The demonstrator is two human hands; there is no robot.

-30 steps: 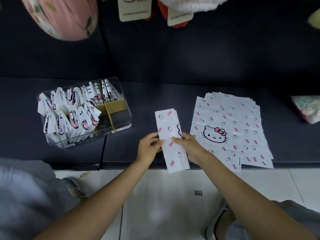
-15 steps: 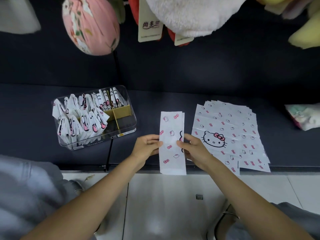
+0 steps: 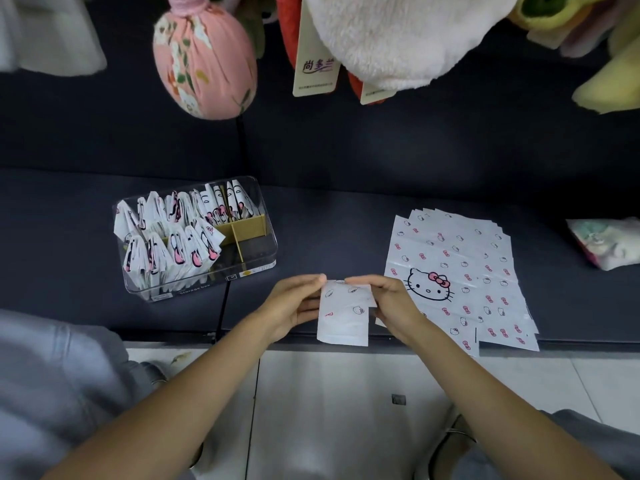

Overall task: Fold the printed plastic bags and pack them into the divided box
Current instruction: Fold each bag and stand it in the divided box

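A white plastic bag (image 3: 343, 313) printed with small pink bows and cat faces is folded into a short strip at the front edge of the dark sofa seat. My left hand (image 3: 292, 306) pinches its top left corner and my right hand (image 3: 391, 303) pinches its top right corner. To the right lies a stack of flat printed bags (image 3: 460, 271), the top one showing a large cat face. At the left stands the clear divided box (image 3: 266, 251) with yellow dividers; its left compartments hold several folded bags (image 3: 166, 237), and its right compartments look empty.
The dark sofa seat (image 3: 329, 220) carries everything. A pink cloth bundle (image 3: 204, 64), a white plush toy (image 3: 398, 36) with paper tags and a yellow plush (image 3: 609, 81) lean on the backrest. A pale packet (image 3: 609, 242) lies at far right. White floor tiles (image 3: 346, 393) show below.
The long strip held between both hands has been folded over and is now about half as long. Both hands moved up to its top edge. The camera view tilted upward.
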